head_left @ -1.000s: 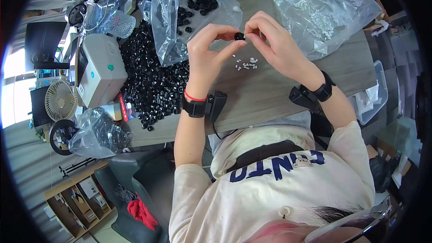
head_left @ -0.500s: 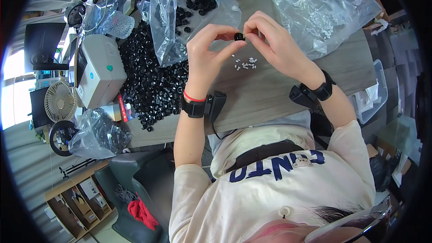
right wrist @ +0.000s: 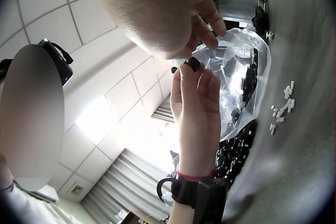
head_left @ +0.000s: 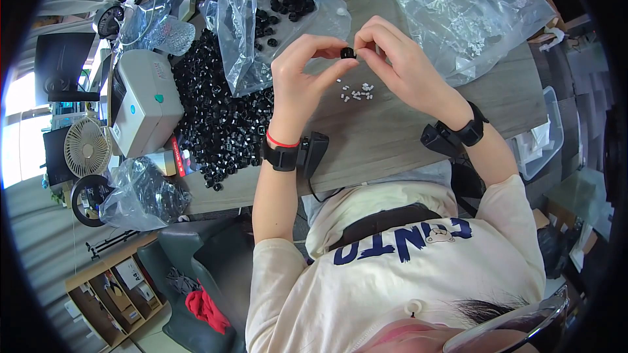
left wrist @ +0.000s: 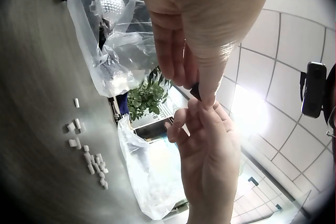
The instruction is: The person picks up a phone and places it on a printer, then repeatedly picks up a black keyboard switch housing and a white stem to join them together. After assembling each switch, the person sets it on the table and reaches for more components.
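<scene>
Between thumb and forefinger, my left hand (head_left: 302, 68) pinches a small black plastic part (head_left: 348, 53) above the table. My right hand (head_left: 400, 59) meets it from the other side, thumb and forefinger pinched together right at the part's edge. I cannot tell whether a smaller piece sits between those fingertips. In the right wrist view the black part (right wrist: 192, 64) shows at the left fingertips. Several small white pieces (head_left: 357, 93) lie scattered on the table below the hands; the left wrist view shows them as short white cylinders (left wrist: 100, 163).
A large heap of black parts (head_left: 226, 117) covers the table's left side. Behind it lies a clear bag (head_left: 245, 46) with more black parts. Another clear bag (head_left: 468, 26), holding white pieces, lies at the back right. A white box-shaped device (head_left: 149, 101) stands beyond the heap.
Hardly anything differs: both hands keep their places around the black part, which has turned or shifted very slightly at the fingertips.
</scene>
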### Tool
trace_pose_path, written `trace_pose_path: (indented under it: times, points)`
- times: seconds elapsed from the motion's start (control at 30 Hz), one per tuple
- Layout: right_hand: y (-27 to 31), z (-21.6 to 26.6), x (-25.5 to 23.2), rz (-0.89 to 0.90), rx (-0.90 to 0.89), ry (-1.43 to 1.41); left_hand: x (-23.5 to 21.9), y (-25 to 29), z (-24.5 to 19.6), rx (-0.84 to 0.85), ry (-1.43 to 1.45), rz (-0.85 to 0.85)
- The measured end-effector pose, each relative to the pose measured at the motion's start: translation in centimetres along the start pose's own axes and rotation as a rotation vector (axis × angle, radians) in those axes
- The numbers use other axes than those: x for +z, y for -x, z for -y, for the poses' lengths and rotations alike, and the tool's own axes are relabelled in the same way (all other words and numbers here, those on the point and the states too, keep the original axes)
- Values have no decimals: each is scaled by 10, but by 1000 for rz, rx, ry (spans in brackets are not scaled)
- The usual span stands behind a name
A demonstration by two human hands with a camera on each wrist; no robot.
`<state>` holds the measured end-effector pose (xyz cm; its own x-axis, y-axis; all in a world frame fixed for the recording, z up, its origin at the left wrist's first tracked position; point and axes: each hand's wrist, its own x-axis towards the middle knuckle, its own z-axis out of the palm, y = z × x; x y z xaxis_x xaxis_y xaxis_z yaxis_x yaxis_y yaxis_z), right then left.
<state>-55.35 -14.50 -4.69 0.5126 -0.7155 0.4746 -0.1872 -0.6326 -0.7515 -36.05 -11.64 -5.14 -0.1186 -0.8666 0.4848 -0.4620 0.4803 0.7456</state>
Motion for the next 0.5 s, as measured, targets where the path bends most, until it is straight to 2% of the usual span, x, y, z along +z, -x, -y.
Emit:
trace_pose_path:
  times: [0.43, 0.5]
  points:
    - [-1, -3, 3, -46, 83, -204, 2, 2, 0, -28, 40, -35]
    - [0, -4, 3, -1, 256, -419, 2, 2, -1, -25, 41, -40]
